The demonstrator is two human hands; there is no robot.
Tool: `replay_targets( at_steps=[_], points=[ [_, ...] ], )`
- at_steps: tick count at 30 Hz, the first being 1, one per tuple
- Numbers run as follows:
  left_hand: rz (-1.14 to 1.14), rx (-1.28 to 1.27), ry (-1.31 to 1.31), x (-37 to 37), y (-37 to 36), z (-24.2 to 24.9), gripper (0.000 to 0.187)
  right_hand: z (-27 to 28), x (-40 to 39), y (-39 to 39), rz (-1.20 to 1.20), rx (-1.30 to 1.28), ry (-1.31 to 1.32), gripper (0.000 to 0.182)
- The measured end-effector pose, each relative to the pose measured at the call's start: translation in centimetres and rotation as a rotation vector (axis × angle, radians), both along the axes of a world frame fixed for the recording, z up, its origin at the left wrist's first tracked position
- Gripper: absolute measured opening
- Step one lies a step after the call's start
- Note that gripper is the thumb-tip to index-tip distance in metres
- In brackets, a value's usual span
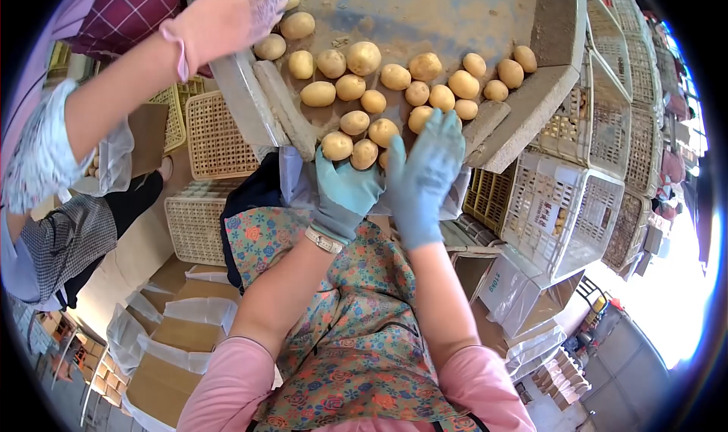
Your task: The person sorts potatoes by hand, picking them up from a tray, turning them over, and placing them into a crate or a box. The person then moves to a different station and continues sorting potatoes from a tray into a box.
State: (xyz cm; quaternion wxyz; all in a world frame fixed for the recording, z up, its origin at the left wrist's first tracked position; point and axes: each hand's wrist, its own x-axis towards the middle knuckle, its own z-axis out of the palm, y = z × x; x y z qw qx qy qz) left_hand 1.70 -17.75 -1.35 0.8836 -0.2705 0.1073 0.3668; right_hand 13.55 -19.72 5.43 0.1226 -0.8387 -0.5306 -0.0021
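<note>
Head camera shows round yellow-brown potatoes point(350, 87) across a dirt-smeared grey tray point(455, 22); at its mouth, the blue-gloved left hand point(349, 189) cups open, the blue-gloved right hand point(428, 174) outstretched. Off-white lattice plastic crates point(599, 223) and brown cardboard boxes point(171, 345) stand nearby.

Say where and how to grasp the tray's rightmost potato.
Probably hold across the rounded middle of the rightmost potato, from above and the far side: that side is open, while another potato crowds its near left and a wall its right.

Pink sleeves point(485, 386), floral apron point(356, 348), bluish gloves point(426, 185)
</note>
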Motion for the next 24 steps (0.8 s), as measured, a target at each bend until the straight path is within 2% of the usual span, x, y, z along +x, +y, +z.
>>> replay_targets(
  at_steps=[1, 3, 5, 6, 7, 8, 10, 11, 12, 13, 14, 16, 17, 19, 20, 22, 24],
  points=[
    [0.000, 0.001, 0.000, 0.0, -0.1, -0.7, 0.065, -0.8, -0.5, 1.8, -0.068, -0.055, 0.018, 0.084],
    [0.121, 0.023, 0.123, 0.3, 0.2, -2.2, 0.062, -3.7, -2.9, 5.1, -0.206, 0.084, -0.011, 0.084],
    [0.099, 0.187, 0.126, -0.5, 5.1, -3.0, 0.058, -2.3, -3.7, 8.0, 0.011, -0.051, 0.146, 0.080],
    [0.054, 0.278, 0.100, -1.0, 7.8, -3.0, 0.056, -4.9, -4.1, 8.5, 0.215, -0.051, -0.035, 0.076],
    [-0.025, 0.362, 0.062, -1.4, 10.2, -3.3, 0.054, -4.3, -4.9, 8.3, 0.211, 0.099, 0.159, 0.068],
    [-0.111, 0.432, 0.011, -2.0, 11.6, -3.9, 0.052, -3.4, -4.4, 7.3, 0.303, 0.082, 0.174, 0.065],
    [-0.284, 0.571, -0.125, -1.7, 9.7, -5.7, 0.049, -1.2, -2.0, 4.6, 0.501, 0.026, 0.222, 0.061],
    [-0.286, 0.510, -0.153, -1.6, 7.2, -6.1, 0.047, -0.3, -0.5, 3.2, 0.607, -0.015, 0.259, 0.060],
    [-0.135, 0.210, -0.073, -1.4, 3.3, -4.3, 0.057, 0.6, 0.9, 1.8, 0.728, -0.086, 0.159, 0.058],
    [0.017, -0.092, 0.008, -0.7, -0.7, -1.9, 0.069, 1.7, 2.1, 0.3, 0.767, -0.119, 0.058, 0.047],
    [0.022, -0.096, 0.013, -0.1, -0.1, 0.2, 0.069, 2.4, 3.8, -0.9, 0.785, -0.125, -0.115, 0.039],
    [-0.059, -0.018, 0.129, 0.8, 1.8, 4.5, 0.051, 4.3, 6.7, -2.5, 0.591, -0.191, -0.120, 0.033],
    [-0.063, 0.081, 0.119, 0.6, 3.8, 3.9, 0.050, 4.7, 8.2, -3.4, 0.513, -0.078, -0.188, 0.033],
    [0.019, 0.271, 0.061, 0.2, 8.9, 1.1, 0.047, 5.0, 10.1, -3.7, 0.345, -0.006, -0.208, 0.038],
    [0.056, 0.320, 0.050, 0.0, 9.9, 0.7, 0.046, 4.4, 10.1, -3.7, 0.341, -0.007, -0.207, 0.038],
    [0.126, 0.321, 0.055, 0.5, 7.8, 0.9, 0.045, 2.2, 9.8, -3.7, 0.282, 0.141, -0.284, 0.045],
    [0.098, 0.253, 0.046, 0.5, 3.0, 1.6, 0.043, 0.9, 9.7, -3.6, 0.237, 0.196, -0.268, 0.047]
  ],
)
